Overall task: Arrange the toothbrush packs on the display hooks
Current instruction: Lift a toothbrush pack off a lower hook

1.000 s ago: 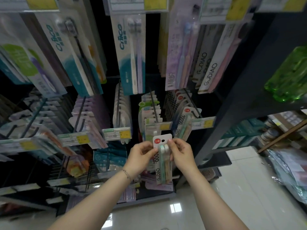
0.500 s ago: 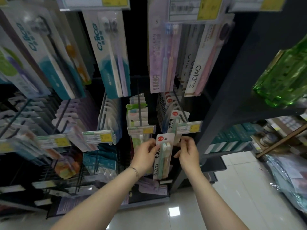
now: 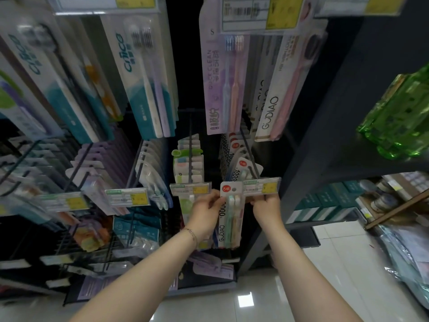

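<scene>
A white GUDIAO toothbrush pack (image 3: 229, 219) with a red round sticker and two pale brushes hangs upright in my left hand (image 3: 206, 212), which grips its left edge. The pack's top sits right in front of a price tag (image 3: 261, 186) at the tip of a display hook (image 3: 249, 156). My right hand (image 3: 265, 204) pinches the lower edge of that price tag, just right of the pack. Matching packs (image 3: 241, 168) hang farther back on the same hook.
Neighbouring hooks hold other toothbrush packs (image 3: 188, 161) with price tags (image 3: 126, 198) at their tips. Taller packs (image 3: 148, 89) hang from the row above. A dark shelf upright (image 3: 313, 145) stands on the right, with green bottles (image 3: 399, 117) beyond. Below lies a glossy tiled floor (image 3: 255, 298).
Both hands rose with the pack toward the hook's tip. My right hand let go of the pack and took hold of the price tag.
</scene>
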